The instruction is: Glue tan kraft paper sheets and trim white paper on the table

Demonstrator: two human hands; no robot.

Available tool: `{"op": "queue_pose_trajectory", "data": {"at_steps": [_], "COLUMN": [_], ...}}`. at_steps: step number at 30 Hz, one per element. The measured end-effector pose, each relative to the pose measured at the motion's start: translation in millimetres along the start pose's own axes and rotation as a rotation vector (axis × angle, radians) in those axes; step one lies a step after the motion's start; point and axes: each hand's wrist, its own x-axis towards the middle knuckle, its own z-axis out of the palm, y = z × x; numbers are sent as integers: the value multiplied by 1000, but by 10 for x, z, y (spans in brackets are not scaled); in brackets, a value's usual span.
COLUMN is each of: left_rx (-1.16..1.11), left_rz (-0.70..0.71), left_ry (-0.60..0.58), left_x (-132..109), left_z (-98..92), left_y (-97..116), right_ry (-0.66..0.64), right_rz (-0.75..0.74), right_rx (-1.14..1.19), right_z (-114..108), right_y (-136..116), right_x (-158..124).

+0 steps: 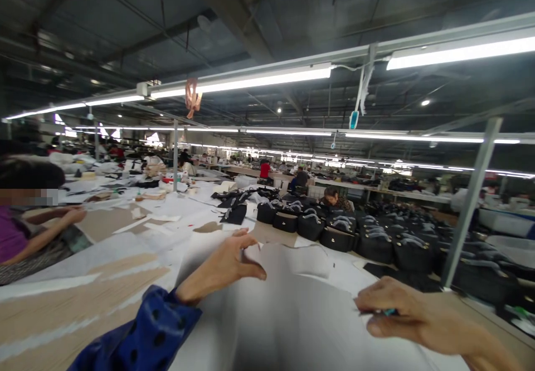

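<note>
A large white sheet [288,310], curved and blurred in places, spreads across the table before me. My left hand [229,265], below a blue dotted sleeve, is over the far part of the sheet. Its thumb stands apart from its bent fingers, and nothing shows between them. Beside the sheet's right edge, my right hand [401,312] is closed with thumb and fingers pinched. A small teal-coloured thing [390,312] shows inside that grip; the fingers hide most of it, so its kind is unclear.
Rows of black bags [336,237] with grey-wrapped handles stand at the right. A metal post [472,204] rises near my right hand. At the left a co-worker in a purple top [14,232] works over the table. Brown and white sheets [83,304] cover the near left. Tube lights hang overhead.
</note>
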Motion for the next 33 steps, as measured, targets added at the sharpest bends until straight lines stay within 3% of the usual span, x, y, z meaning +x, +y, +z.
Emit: {"op": "queue_pose_trajectory", "data": {"at_steps": [3, 5, 9, 13, 17, 33], "left_rx": [-22, -98, -222, -168, -165, -207], "left_rz": [-110, -212, -345, -304, -260, -299], "left_ry": [-16, -28, -37, -64, -41, 48], "left_x": [-107, -173, -277, -322, -340, -385], "left_z": [67, 118, 146, 125, 144, 180], "left_y": [50, 109, 300, 492, 539, 539], "right_ry": [-164, -131, 85, 56, 31, -116], "right_rz": [69, 93, 110, 9, -28, -92], "right_rx": [97, 119, 70, 130, 177, 80], "right_z": [65, 85, 83, 92, 135, 10], "right_y": [188, 270, 217, -145, -394, -442], "right_x": [-27, -16, 43, 163, 308, 421]}}
